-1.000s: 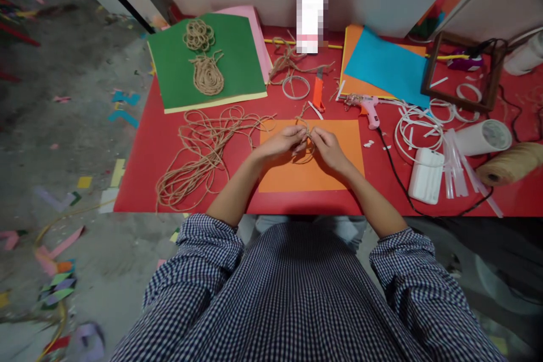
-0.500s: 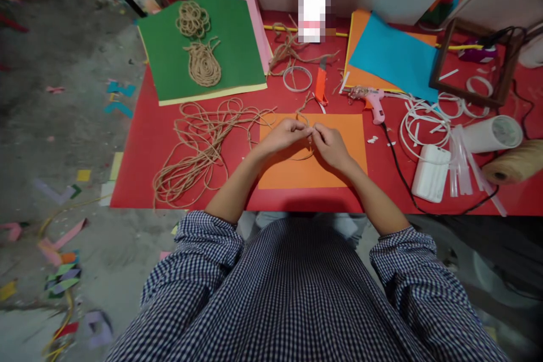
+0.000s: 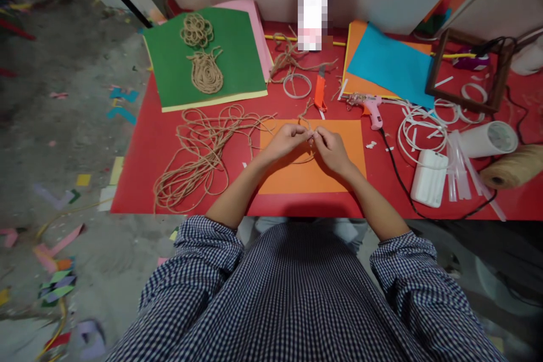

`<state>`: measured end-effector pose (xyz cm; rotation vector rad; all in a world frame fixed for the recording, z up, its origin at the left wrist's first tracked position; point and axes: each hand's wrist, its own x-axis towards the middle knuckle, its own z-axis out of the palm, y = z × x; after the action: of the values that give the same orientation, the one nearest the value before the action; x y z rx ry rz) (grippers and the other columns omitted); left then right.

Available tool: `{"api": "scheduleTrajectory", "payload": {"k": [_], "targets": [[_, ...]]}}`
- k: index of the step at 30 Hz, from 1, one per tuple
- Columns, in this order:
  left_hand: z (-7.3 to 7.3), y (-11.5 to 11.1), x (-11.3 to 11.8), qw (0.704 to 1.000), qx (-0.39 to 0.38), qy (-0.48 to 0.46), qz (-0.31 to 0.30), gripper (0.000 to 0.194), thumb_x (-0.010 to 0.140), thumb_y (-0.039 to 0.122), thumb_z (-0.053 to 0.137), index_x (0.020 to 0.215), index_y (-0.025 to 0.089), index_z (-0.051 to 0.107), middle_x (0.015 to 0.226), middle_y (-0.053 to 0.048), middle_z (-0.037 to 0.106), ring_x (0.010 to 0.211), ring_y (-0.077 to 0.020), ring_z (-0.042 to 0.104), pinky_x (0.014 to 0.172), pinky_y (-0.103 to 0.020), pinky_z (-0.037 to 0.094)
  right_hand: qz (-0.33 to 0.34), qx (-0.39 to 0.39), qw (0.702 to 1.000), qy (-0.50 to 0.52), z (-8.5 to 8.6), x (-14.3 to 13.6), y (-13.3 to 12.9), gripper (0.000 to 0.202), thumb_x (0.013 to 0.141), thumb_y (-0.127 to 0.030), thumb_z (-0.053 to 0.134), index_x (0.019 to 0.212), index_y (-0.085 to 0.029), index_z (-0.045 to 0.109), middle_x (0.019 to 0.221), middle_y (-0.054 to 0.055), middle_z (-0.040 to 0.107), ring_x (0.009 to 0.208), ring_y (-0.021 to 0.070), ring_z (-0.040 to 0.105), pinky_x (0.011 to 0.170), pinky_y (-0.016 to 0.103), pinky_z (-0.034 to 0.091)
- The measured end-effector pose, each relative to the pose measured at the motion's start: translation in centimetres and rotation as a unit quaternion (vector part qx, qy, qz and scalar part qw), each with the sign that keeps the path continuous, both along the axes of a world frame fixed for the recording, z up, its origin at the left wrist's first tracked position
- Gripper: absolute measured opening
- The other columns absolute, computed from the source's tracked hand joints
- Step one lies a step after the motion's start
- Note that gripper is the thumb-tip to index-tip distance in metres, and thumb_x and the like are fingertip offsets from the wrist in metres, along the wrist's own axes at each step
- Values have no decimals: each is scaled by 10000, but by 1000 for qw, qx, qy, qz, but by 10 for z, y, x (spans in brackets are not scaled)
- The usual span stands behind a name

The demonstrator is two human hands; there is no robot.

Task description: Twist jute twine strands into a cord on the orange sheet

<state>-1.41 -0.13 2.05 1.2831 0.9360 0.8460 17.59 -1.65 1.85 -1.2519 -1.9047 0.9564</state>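
Note:
My left hand (image 3: 289, 140) and my right hand (image 3: 331, 148) meet fingertip to fingertip above an orange sheet (image 3: 311, 178). Both pinch a thin piece of jute twine (image 3: 304, 113); one end sticks up beyond the fingers and a loop hangs below onto the sheet. Fingers cover the part where the twine is gripped. Left of the sheet lies a loose tangle of the same twine (image 3: 207, 147). Two shaped twine pieces, a looped flower-like one (image 3: 197, 30) and a coiled one (image 3: 207, 74), rest on a green sheet (image 3: 241, 51).
Beyond my hands lie an orange cutter (image 3: 319, 93) and a tape ring (image 3: 297, 85). At right are a pink glue gun (image 3: 374, 110) with a black cord, a white power bank (image 3: 430, 178), glue sticks (image 3: 458, 172), a wooden frame (image 3: 464, 103) and a twine spool (image 3: 515, 167). Paper scraps litter the floor.
The camera view has tilted slightly, so the table sits a little lower in the picture. Both hands keep their pinch on the twine, with only small finger shifts.

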Motion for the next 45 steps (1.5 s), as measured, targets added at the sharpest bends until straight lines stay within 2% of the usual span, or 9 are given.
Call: {"api": "scheduleTrajectory", "payload": {"k": [6, 17, 24, 27, 30, 33, 39, 42, 45], "targets": [[-1, 2, -4, 999, -31, 10, -21, 534, 873, 650, 725, 716, 148, 630, 636, -9, 545, 581, -100, 477, 572, -266, 360, -14, 35, 998, -53, 0, 1, -2, 366, 1091, -471, 405, 876, -232, 580, 721, 19, 580, 672, 195, 516, 696, 323, 312], [-8, 5, -2, 995, 39, 88, -11, 468, 916, 578, 635, 775, 137, 706, 722, -48, 651, 638, -128, 518, 607, -267, 375, -25, 98, 973, -209, -4, 5, 1, 349, 1115, -429, 351, 969, -235, 602, 720, 49, 633, 620, 221, 500, 661, 334, 225], [-11, 6, -2, 967, 127, 220, 17, 389, 941, 424, 565, 653, 166, 605, 571, 28, 438, 567, -114, 362, 577, -283, 231, -71, 141, 960, -229, -1, 7, 1, 328, 1084, -429, 446, 906, -215, 619, 811, 90, 683, 691, 227, 527, 666, 341, 239], [-12, 8, -2, 956, 150, 249, 23, 375, 929, 403, 581, 640, 166, 599, 559, 32, 436, 569, -114, 361, 590, -293, 224, -60, 140, 969, -192, 4, 6, -4, 373, 1089, -448, 444, 863, -213, 626, 814, 93, 687, 722, 229, 553, 690, 346, 281], [-11, 8, 0, 970, 124, 208, 39, 370, 910, 415, 622, 647, 154, 617, 577, 25, 481, 594, -115, 405, 595, -281, 260, -3, 155, 970, -189, 6, 1, -10, 382, 1104, -430, 418, 935, -203, 675, 880, 110, 724, 767, 231, 587, 710, 347, 311], [-10, 6, 3, 993, 48, 77, 71, 363, 881, 452, 691, 689, 148, 640, 582, 27, 499, 597, -112, 468, 590, -251, 326, 56, 187, 952, -237, 2, -8, -15, 390, 1114, -405, 406, 980, -187, 700, 909, 126, 747, 779, 221, 603, 704, 337, 329], [-4, 9, -2, 965, -177, -171, 90, 397, 884, 517, 761, 791, 180, 572, 516, 136, 194, 414, -41, 142, 432, -196, 109, 162, 261, 908, -285, -8, -15, -24, 366, 1107, -371, 464, 901, -177, 696, 796, 88, 730, 736, 194, 611, 667, 320, 343], [-3, 9, 0, 963, -181, -173, 104, 437, 889, 527, 778, 784, 190, 520, 527, 129, 228, 417, -34, 162, 428, -189, 109, 224, 272, 907, -232, -7, -12, -26, 375, 1095, -414, 489, 861, -201, 690, 778, 54, 711, 716, 180, 614, 670, 320, 369], [-5, 3, 8, 970, -142, -147, 130, 417, 926, 542, 735, 819, 189, 539, 537, 108, 301, 442, -50, 229, 452, -198, 185, 179, 250, 941, -138, -2, -11, -27, 290, 1089, -369, 483, 961, -211, 690, 979, 70, 737, 870, 192, 667, 730, 314, 435]]}}
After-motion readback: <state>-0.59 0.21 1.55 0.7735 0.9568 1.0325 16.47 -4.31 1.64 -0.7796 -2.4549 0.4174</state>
